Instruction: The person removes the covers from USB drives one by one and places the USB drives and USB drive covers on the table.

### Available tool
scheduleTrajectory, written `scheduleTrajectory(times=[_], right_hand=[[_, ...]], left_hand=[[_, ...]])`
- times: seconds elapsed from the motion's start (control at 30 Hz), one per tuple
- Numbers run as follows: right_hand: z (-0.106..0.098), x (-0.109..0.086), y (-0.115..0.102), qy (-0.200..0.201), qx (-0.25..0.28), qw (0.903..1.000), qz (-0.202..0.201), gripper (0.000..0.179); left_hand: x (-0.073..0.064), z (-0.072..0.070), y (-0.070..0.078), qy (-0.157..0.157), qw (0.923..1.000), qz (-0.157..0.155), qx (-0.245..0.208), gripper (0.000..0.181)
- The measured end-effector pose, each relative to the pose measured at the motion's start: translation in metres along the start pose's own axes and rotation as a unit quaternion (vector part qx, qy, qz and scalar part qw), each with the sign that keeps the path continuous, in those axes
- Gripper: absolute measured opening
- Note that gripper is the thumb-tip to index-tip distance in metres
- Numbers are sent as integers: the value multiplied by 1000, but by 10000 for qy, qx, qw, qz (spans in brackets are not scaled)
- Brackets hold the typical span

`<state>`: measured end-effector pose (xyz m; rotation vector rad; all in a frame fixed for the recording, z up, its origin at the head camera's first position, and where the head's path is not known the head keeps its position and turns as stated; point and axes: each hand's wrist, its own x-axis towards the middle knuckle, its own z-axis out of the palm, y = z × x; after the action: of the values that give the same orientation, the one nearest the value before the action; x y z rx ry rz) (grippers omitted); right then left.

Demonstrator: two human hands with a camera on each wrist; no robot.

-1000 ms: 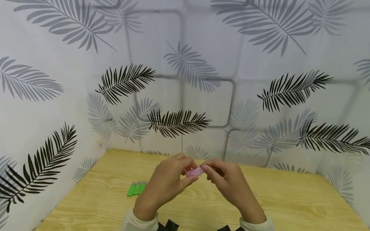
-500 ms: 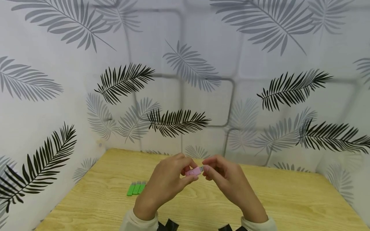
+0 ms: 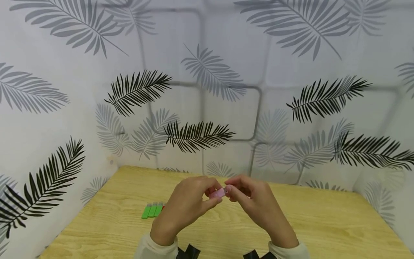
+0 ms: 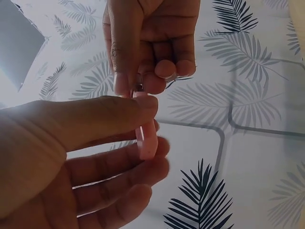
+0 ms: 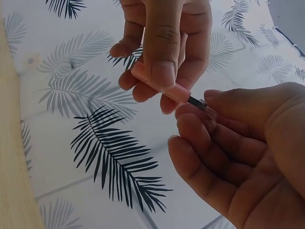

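My left hand (image 3: 189, 203) pinches a pink USB flash drive (image 3: 219, 193) between thumb and fingers, above the table. Its metal connector (image 5: 194, 101) points toward my right hand (image 3: 255, 205). In the right wrist view, my right thumb and fingertips pinch a small clear cap (image 5: 210, 112) at the connector's end; the cap appears to be partly over the metal. Seen from the left wrist, the pink body (image 4: 148, 138) lies under my left thumb, and its lower end sticks out past the fingers. How far the cap sits on the connector cannot be told.
Several green USB flash drives (image 3: 152, 210) with clear caps lie in a row on the wooden table (image 3: 113, 233), left of my left hand. Something red (image 3: 163, 207) shows beside them, mostly hidden by that hand. A leaf-patterned cloth (image 3: 220, 108) stands behind the table.
Half a second ago more bare connector showed between the hands. Now my right fingertips are closer to the pink drive and cover its connector end. The left hand has barely moved.
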<state>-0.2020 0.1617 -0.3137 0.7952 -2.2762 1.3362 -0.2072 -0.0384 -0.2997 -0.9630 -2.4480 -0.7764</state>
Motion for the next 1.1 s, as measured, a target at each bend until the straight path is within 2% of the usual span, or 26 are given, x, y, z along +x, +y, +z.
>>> scheduleTrajectory(times=[0.17, 0.3, 0.5, 0.77, 0.97, 1.1], right_hand=[[0, 0, 2, 130, -18, 9999, -106, 7], [-2, 1, 3, 73, -80, 9999, -94, 7], [-7, -2, 10, -167, -362, 9987, 319, 10], [-25, -6, 16, -125, -1112, 9921, 574, 6], [-41, -11, 22, -234, -1211, 9886, 867, 11], [-49, -13, 27, -318, -1303, 9854, 1051, 14]], left_hand=[[-1, 0, -2, 110, 9994, -210, 266, 11], [0, 0, -7, 99, 9987, -409, 295, 12], [0, 1, -12, -62, 9966, -758, 306, 14], [-3, -3, -22, -82, 9932, -1080, 422, 13], [-6, -4, -33, -155, 9873, -1468, 591, 14], [-10, -6, -42, -290, 9790, -1913, 640, 14]])
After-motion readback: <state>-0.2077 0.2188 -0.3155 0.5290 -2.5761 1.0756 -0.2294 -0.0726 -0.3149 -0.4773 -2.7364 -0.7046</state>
